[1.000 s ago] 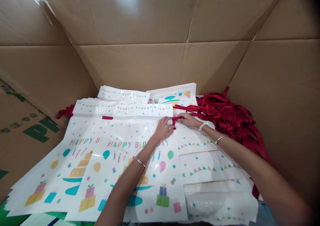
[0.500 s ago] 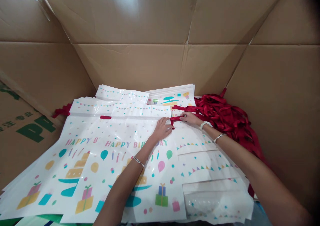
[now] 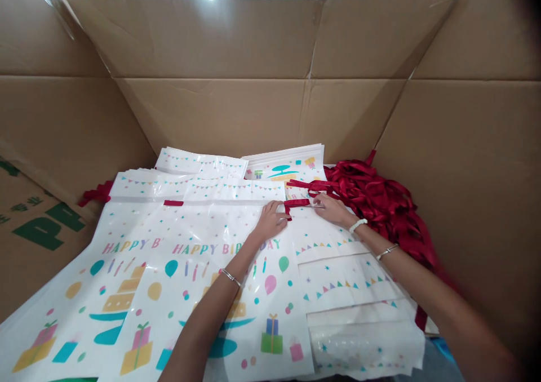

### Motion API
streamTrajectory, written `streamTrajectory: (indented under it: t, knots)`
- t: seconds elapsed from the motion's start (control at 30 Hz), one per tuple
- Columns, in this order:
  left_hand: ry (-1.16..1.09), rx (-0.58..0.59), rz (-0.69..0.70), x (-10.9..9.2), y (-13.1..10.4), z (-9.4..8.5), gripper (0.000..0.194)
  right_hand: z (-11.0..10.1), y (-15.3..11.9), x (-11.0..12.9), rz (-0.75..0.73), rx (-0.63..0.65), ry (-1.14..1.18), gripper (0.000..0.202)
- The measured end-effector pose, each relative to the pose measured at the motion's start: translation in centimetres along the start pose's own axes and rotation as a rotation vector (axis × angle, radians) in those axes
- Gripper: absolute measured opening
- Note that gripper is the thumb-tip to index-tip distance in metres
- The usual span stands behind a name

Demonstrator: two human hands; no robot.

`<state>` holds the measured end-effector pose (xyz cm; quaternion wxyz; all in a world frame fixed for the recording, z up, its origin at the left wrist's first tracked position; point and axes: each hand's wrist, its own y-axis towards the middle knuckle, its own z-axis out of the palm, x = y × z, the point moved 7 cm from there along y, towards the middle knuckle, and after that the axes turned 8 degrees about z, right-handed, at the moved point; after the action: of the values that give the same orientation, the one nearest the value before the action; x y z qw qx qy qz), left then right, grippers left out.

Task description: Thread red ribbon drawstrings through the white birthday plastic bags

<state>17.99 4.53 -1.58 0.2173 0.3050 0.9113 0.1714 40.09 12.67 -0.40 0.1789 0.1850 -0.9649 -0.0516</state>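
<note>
Both hands are working one red ribbon (image 3: 297, 203) atop the birthday bag (image 3: 220, 247): left hand (image 3: 270, 221) grip pinching its end, right hand (image 3: 333, 209) grip pinching its length.

A large cardboard box (image 3: 236, 111), its flaps spread open, carries everything here. Overlapping stacks of white plastic birthday bags (image 3: 177, 269), printed with cakes, balloons, gifts and "HAPPY BIRTHDAY", cover most of its bottom, with two more stacks (image 3: 203, 161) lying against the back wall. A heap of red ribbon (image 3: 380, 196) fills the right rear corner, and a smaller red bunch (image 3: 95, 193) shows at the left wall.
</note>
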Motion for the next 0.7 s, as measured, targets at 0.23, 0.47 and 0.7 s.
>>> streamTrajectory:
  t: [0.23, 0.47, 0.7]
  knots:
    - [-0.004, -0.010, 0.005, 0.3, 0.0, 0.2, 0.030, 1.7, 0.2, 1.3, -0.113, 0.052, -0.068, 0.019]
    - [-0.006, -0.035, 0.033, 0.4, -0.2, 0.3, 0.029, 3.5, 1.4, 5.5, -0.195, -0.011, 0.036, 0.017]
    - [-0.011, -0.025, 0.033, 0.4, -0.1, 0.4, 0.029, 3.1, 0.7, 2.7, -0.087, -0.053, 0.017, 0.013]
